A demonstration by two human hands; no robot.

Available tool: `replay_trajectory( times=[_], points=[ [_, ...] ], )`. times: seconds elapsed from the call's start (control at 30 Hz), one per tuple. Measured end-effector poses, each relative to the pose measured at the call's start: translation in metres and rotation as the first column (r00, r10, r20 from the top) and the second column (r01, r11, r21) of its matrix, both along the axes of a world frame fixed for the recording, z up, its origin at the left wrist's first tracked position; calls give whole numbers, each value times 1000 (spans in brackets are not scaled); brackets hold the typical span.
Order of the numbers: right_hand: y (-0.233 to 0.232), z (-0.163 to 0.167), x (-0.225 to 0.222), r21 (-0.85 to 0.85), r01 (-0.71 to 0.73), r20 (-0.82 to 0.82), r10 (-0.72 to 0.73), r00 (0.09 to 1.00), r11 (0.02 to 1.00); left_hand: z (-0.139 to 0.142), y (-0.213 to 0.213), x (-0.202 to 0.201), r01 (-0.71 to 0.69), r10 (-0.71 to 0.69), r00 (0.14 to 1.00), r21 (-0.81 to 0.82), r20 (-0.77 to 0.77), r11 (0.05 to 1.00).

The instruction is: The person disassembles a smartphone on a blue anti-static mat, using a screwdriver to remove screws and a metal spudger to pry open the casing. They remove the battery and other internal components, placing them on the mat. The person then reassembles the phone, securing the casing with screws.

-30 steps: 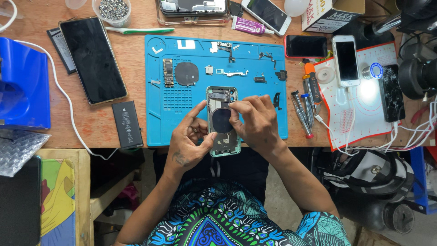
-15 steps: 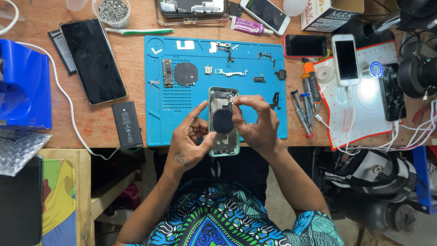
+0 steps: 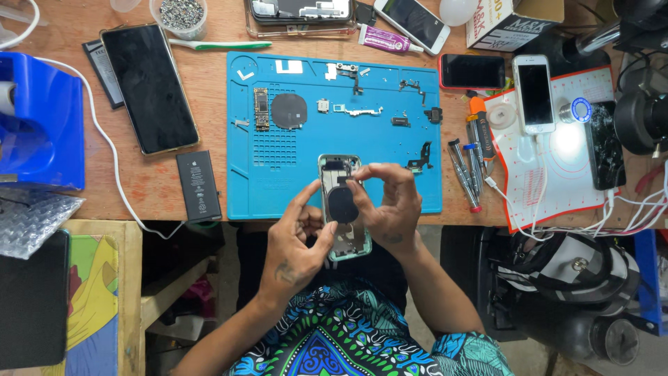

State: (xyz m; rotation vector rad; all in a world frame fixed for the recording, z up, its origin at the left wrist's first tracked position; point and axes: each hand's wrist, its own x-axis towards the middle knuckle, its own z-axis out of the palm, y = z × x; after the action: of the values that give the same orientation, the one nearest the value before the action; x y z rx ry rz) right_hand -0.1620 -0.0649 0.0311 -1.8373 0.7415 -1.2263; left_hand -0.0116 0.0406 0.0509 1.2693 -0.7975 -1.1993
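Hands over blue mat (image 3: 299,167), left hand (image 3: 296,244) gripping open phone (image 3: 342,209) by its edge, right hand (image 3: 390,205) pinching its dark round coil (image 3: 342,206), screwdrivers (image 3: 465,163) nearby on counter (image 3: 209,90).

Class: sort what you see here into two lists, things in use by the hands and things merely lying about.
In use:
left hand
right hand
opened phone housing
round black coil

Lying about:
blue work mat
loose battery
large dark phone
white phone
screwdrivers
cup of screws
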Motion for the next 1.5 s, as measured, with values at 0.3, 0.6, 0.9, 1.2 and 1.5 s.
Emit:
replay_trajectory(
  times=[0.3,0.6,0.9,1.2,1.5],
  points=[
    [18,-23,0,6,-19,66,18,998,1000,-8,10,-10,-81,79,996,54,31,995],
    [3,-26,17,-29,19,32,-18,999,999,1,12,-4,-135,123,971,46,203,990],
    [4,-26,31,12,-9,47,9,999,1000,3,20,-4,-186,192,944,-50,270,981],
    [-4,-14,47,-195,-26,-37,19,999,980,23,27,11,-86,74,885,5,460,996],
    [-6,-3,58,-204,-151,-181,114,977,967,22,11,19,-166,104,900,112,424,980]
  ],
)
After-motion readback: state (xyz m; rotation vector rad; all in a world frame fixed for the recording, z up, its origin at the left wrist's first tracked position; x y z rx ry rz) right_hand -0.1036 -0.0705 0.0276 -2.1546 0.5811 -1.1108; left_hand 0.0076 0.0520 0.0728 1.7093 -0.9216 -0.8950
